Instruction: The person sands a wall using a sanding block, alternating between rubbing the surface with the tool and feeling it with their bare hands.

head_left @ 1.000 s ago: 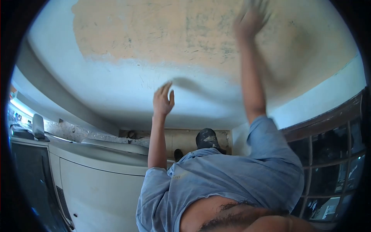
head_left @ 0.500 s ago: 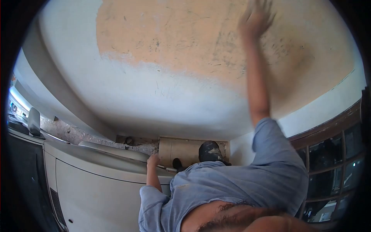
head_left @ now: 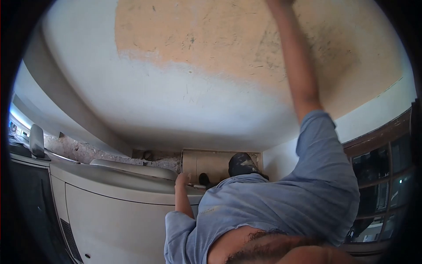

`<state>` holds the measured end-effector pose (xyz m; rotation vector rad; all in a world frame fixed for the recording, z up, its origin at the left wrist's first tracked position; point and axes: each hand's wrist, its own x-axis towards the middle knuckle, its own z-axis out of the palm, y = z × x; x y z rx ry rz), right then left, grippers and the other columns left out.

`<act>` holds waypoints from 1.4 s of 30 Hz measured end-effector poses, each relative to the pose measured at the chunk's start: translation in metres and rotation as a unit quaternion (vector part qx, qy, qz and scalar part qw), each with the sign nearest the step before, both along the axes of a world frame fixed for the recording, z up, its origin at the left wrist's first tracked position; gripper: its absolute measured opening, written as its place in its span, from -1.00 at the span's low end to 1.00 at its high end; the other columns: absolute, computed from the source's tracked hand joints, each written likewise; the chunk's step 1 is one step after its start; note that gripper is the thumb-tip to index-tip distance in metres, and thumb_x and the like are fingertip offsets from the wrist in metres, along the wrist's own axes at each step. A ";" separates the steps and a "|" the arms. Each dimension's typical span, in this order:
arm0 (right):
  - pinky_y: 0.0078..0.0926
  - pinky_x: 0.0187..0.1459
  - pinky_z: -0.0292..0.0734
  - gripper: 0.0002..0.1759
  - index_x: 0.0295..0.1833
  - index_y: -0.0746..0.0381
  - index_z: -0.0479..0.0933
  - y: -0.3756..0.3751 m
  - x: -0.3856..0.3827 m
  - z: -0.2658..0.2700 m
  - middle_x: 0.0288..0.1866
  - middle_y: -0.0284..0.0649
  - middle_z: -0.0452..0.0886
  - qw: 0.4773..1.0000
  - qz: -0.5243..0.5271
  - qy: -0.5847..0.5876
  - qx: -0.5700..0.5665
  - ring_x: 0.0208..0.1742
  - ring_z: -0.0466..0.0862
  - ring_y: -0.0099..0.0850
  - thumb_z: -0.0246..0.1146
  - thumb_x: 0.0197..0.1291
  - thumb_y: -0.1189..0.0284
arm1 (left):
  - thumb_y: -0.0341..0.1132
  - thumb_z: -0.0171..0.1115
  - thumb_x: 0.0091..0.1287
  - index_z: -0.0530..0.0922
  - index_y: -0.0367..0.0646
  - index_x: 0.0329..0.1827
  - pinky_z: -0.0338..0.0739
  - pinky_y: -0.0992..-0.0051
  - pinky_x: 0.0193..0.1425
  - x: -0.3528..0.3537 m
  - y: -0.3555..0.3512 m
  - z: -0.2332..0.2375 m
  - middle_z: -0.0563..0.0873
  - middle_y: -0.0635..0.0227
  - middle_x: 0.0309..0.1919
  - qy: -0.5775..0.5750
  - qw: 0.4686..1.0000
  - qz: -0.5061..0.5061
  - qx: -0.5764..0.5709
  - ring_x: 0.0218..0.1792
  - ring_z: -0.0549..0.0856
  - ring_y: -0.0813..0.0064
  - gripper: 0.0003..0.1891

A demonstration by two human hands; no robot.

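Note:
Before me is a wall (head_left: 184,94), white below, with a rough tan patch (head_left: 220,39) scarred by dark scratches. My right arm reaches up across that patch. Only the edge of my right hand (head_left: 280,2) shows at the top of the picture, and its fingers are out of sight. Low down, my left hand (head_left: 182,179) is closed beside the top edge of a pale cabinet-like body (head_left: 132,220). A slim pale piece (head_left: 198,186) shows just right of this hand. Whether the fingers grip it I cannot make out.
At right stands a dark wooden frame with glass panes (head_left: 371,165). Below the wall are a tan board (head_left: 211,160) and a broken, rough strip (head_left: 83,149). A dark shoe (head_left: 204,179) and a dark, pale-smeared rounded thing (head_left: 241,165) show near my front.
My right hand, spread against the tan patch before, has moved up and left, mostly out of view. My left hand has shifted slightly right, still closed.

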<state>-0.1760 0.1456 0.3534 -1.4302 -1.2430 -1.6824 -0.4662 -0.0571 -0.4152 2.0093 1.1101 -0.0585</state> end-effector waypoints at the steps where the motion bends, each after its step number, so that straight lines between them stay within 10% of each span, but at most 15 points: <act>1: -0.10 0.54 -0.21 -0.48 0.46 0.30 0.22 -0.006 0.000 -0.047 0.55 -0.14 0.17 0.999 0.005 0.018 -0.030 0.60 0.04 -0.24 -0.09 0.46 0.34 | -0.05 0.03 0.36 0.66 -0.24 -0.10 0.49 0.06 0.12 -0.001 0.000 -0.002 0.66 -0.08 -0.04 0.002 1.000 0.004 0.001 0.00 0.63 -0.06 -0.58; 2: 0.21 0.48 -0.26 -0.37 0.47 0.17 0.25 -0.002 0.031 -0.123 0.48 -0.03 0.28 0.991 0.113 0.001 -0.076 0.54 0.16 -0.07 0.02 0.26 0.31 | -0.04 0.03 0.37 0.66 -0.24 -0.10 0.50 0.06 0.12 0.002 0.001 -0.003 0.66 -0.09 -0.03 -0.004 1.000 -0.009 0.000 0.00 0.63 -0.07 -0.58; 6: 0.25 0.46 -0.20 -0.51 0.29 0.17 0.47 -0.029 0.027 -0.319 0.45 -0.19 0.37 0.972 0.080 0.024 -0.220 0.51 0.26 -0.15 -0.02 0.26 0.38 | -0.01 0.02 0.37 0.65 -0.19 -0.06 0.51 0.05 0.13 0.007 -0.001 -0.036 0.66 -0.07 -0.01 -0.030 0.999 0.023 -0.025 0.02 0.63 -0.08 -0.57; 10: 0.20 0.43 -0.04 -0.57 0.22 0.17 0.50 0.007 -0.005 -0.136 0.34 -0.18 0.49 0.983 0.060 -0.102 -0.139 0.44 0.35 -0.16 0.04 0.26 0.38 | 0.02 0.04 0.36 0.65 -0.17 -0.04 0.52 0.05 0.13 0.004 -0.006 -0.003 0.67 -0.04 -0.01 -0.006 0.998 0.059 -0.019 0.04 0.64 -0.05 -0.56; 11: 0.23 0.42 -0.04 -0.53 0.27 0.19 0.45 0.023 -0.013 -0.083 0.35 -0.07 0.46 0.971 -0.020 0.071 -0.227 0.45 0.34 -0.14 0.04 0.24 0.41 | 0.02 0.06 0.34 0.64 -0.17 -0.03 0.52 0.06 0.13 0.004 -0.008 -0.002 0.67 -0.04 0.00 0.013 0.998 0.044 -0.033 0.05 0.63 -0.03 -0.56; 13: -0.09 0.54 -0.22 -0.48 0.46 0.29 0.22 0.044 -0.066 0.009 0.56 -0.16 0.17 1.000 0.010 0.013 0.024 0.60 0.03 -0.26 -0.09 0.47 0.33 | 0.03 0.10 0.33 0.62 -0.15 0.01 0.53 0.07 0.14 0.005 -0.001 -0.010 0.66 -0.02 0.01 0.019 0.999 0.034 -0.031 0.08 0.63 -0.01 -0.56; 16: -0.07 0.54 -0.23 -0.48 0.46 0.28 0.22 0.057 -0.090 -0.020 0.55 -0.21 0.18 0.998 0.033 0.034 0.033 0.59 0.06 -0.30 -0.06 0.46 0.34 | 0.02 0.13 0.32 0.59 -0.13 0.08 0.53 0.11 0.15 0.010 -0.002 -0.017 0.64 0.00 0.07 -0.008 0.999 0.038 -0.036 0.11 0.62 0.04 -0.55; 17: 0.25 0.45 -0.12 -0.44 0.39 0.19 0.35 0.069 -0.071 -0.078 0.44 -0.05 0.34 0.997 0.066 0.027 -0.041 0.51 0.22 -0.11 0.02 0.24 0.39 | 0.02 0.13 0.32 0.59 -0.13 0.08 0.53 0.11 0.15 0.012 -0.001 -0.011 0.64 0.00 0.07 -0.012 0.999 0.042 -0.029 0.11 0.62 0.04 -0.55; 20: 0.22 0.46 -0.16 -0.45 0.34 0.17 0.44 0.047 -0.085 -0.256 0.49 -0.21 0.32 0.975 0.098 0.013 -0.200 0.54 0.21 -0.24 0.06 0.18 0.40 | 0.04 0.13 0.33 0.59 -0.13 0.07 0.53 0.11 0.16 0.016 -0.002 0.003 0.61 0.02 0.11 0.014 0.998 0.033 -0.045 0.13 0.61 0.06 -0.54; 23: 0.18 0.47 -0.14 -0.48 0.30 0.10 0.49 0.050 -0.087 -0.236 0.45 -0.26 0.38 0.963 0.097 -0.053 -0.247 0.51 0.28 -0.30 0.05 0.18 0.42 | 0.05 0.13 0.34 0.59 -0.14 0.09 0.52 0.09 0.17 0.010 -0.009 0.032 0.60 0.03 0.14 0.033 0.997 0.056 -0.031 0.16 0.60 0.06 -0.53; 29: -0.05 0.54 -0.21 -0.51 0.43 0.28 0.27 0.093 -0.132 0.026 0.52 -0.23 0.26 0.995 0.086 0.050 0.025 0.57 0.11 -0.30 -0.04 0.44 0.39 | 0.00 0.11 0.35 0.58 -0.16 0.14 0.49 0.11 0.20 0.018 -0.009 0.022 0.61 -0.03 0.12 -0.006 0.997 0.071 -0.033 0.15 0.59 0.01 -0.53; 34: 0.35 0.43 -0.16 -0.44 0.39 0.16 0.34 0.104 -0.141 -0.168 0.46 -0.10 0.32 0.987 0.083 -0.025 -0.137 0.48 0.27 -0.08 0.01 0.23 0.48 | 0.00 0.12 0.35 0.59 -0.16 0.10 0.52 0.10 0.16 0.018 -0.001 0.046 0.61 -0.01 0.11 0.031 0.998 0.031 -0.043 0.12 0.60 0.02 -0.55; 37: 0.15 0.47 -0.06 -0.50 0.36 0.14 0.39 0.100 -0.163 -0.306 0.46 -0.30 0.35 0.935 0.198 0.003 -0.293 0.47 0.31 -0.36 0.02 0.29 0.46 | -0.01 0.12 0.36 0.60 -0.16 0.07 0.54 0.10 0.14 0.019 -0.002 0.035 0.61 0.00 0.09 0.024 0.997 0.066 -0.018 0.10 0.61 0.01 -0.57; 42: 0.18 0.44 0.00 -0.47 0.32 0.10 0.45 0.131 -0.177 -0.164 0.39 -0.18 0.43 0.949 0.114 -0.081 -0.284 0.41 0.40 -0.26 0.04 0.20 0.52 | 0.02 0.12 0.36 0.58 -0.07 0.12 0.52 0.05 0.17 0.014 -0.007 0.047 0.56 0.06 0.17 0.020 0.995 0.085 -0.051 0.13 0.61 0.01 -0.57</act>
